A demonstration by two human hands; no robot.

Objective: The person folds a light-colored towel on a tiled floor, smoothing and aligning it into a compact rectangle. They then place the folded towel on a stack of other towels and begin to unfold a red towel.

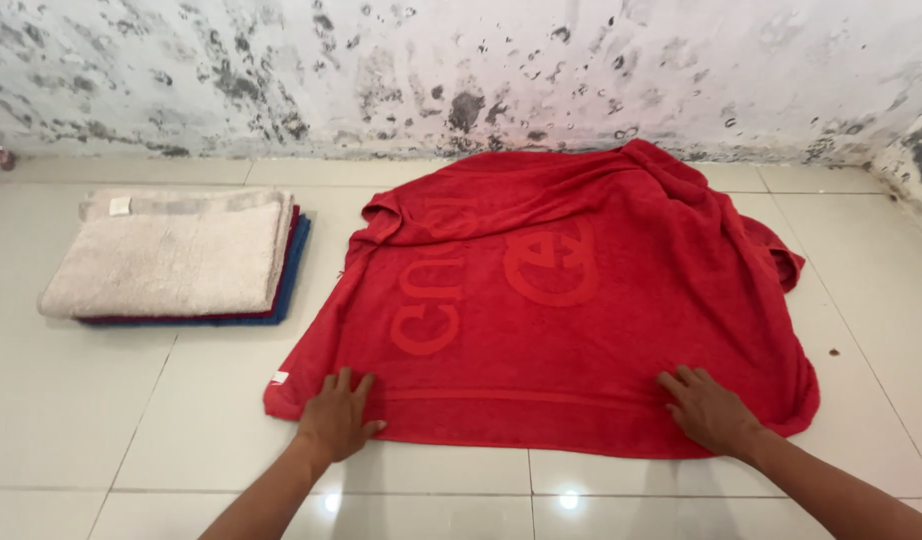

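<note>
Head view looked down on a white tiled floor (181,420) where your two hands pressed on a red towel (571,300). Your left hand (336,415) lay flat on the near hem close to the towel's left corner, fingers (343,382) spread apart and gripping nothing. Your right hand (709,410) lay flat on the same hem toward the right corner, fingers (676,380) also apart, palm down on the cloth. Red towel was spread on the floor in front of you, rumpled along its far edge and right side, with a tone-on-tone woven pattern showing and a small white tag (279,378) at the near left corner. Well apart to the left sat a stack of folded towels (176,260): beige on top, dark red and blue beneath. Behind both ran a white wall (461,70) blotched with dark stains.
</note>
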